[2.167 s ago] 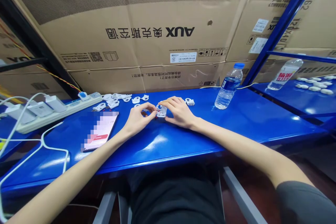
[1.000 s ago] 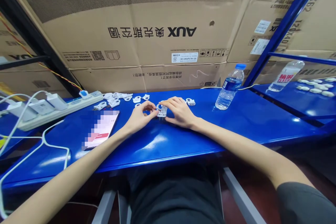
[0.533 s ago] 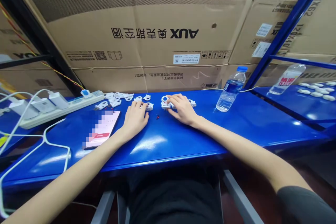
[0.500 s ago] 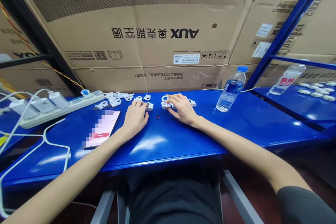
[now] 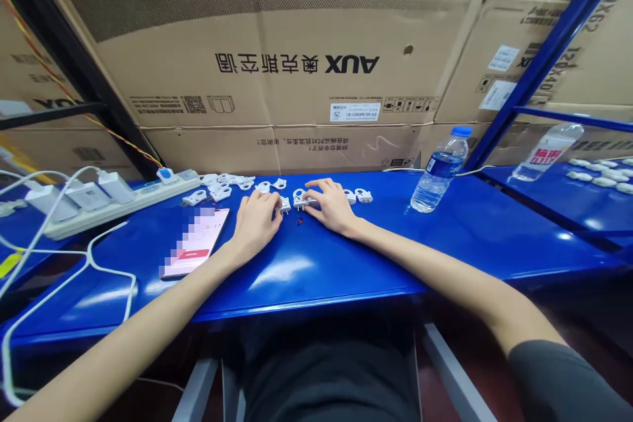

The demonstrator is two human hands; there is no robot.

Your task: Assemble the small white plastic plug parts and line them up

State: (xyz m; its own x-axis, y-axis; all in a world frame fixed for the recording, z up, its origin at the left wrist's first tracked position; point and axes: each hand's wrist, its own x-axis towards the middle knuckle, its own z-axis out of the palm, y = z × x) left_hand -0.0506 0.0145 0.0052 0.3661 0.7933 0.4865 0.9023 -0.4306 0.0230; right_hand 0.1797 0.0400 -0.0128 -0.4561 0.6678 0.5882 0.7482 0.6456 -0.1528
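My left hand (image 5: pixel 256 223) rests on the blue table (image 5: pixel 346 257), its fingertips pinched on a small white plastic clip (image 5: pixel 283 205). My right hand (image 5: pixel 329 205) lies beside it, fingers curled over another white clip (image 5: pixel 299 198) and pressing it to the table. A tiny red piece (image 5: pixel 299 221) lies between the hands. Two more white clips (image 5: pixel 358 196) sit just right of my right hand. Several loose white clips (image 5: pixel 225 187) lie at the back left.
A phone (image 5: pixel 196 251) lies left of my left hand. A power strip (image 5: pixel 113 203) with chargers and white cables runs along the left. A water bottle (image 5: pixel 440 169) stands at the right. Cardboard boxes (image 5: pixel 297 66) wall the back. A second bottle (image 5: pixel 546 151) lies on the right shelf.
Both hands lowered the white piece they held together and parted. The right hand has slid its clip leftward toward the left hand, which now pinches another clip.
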